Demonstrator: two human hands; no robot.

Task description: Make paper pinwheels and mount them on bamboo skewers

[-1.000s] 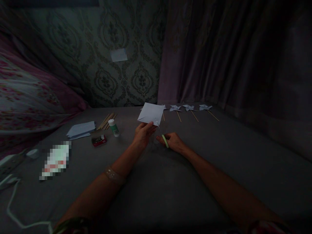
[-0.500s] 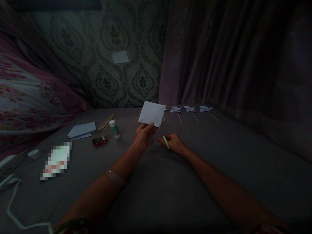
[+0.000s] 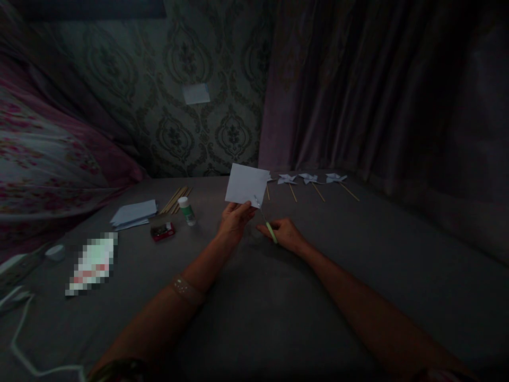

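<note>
My left hand (image 3: 235, 218) pinches the lower edge of a white square of paper (image 3: 246, 184) and holds it upright over the grey surface (image 3: 254, 307). My right hand (image 3: 285, 234) grips green-handled scissors (image 3: 267, 223) whose blades point up to the paper's lower right corner. The two hands are close together, near the middle of the view.
Three white paper pinwheels on sticks (image 3: 310, 180) lie behind the hands by the curtain (image 3: 358, 95). To the left are a glue stick (image 3: 186, 210), a small red box (image 3: 162, 229), wooden sticks (image 3: 175, 197), a stack of white paper (image 3: 133, 214), a floral pillow (image 3: 47, 164) and a white cable (image 3: 24, 339).
The paper has turned a little in my left hand, from a diamond tilt to a squarer set. The scissors stay at its corner.
</note>
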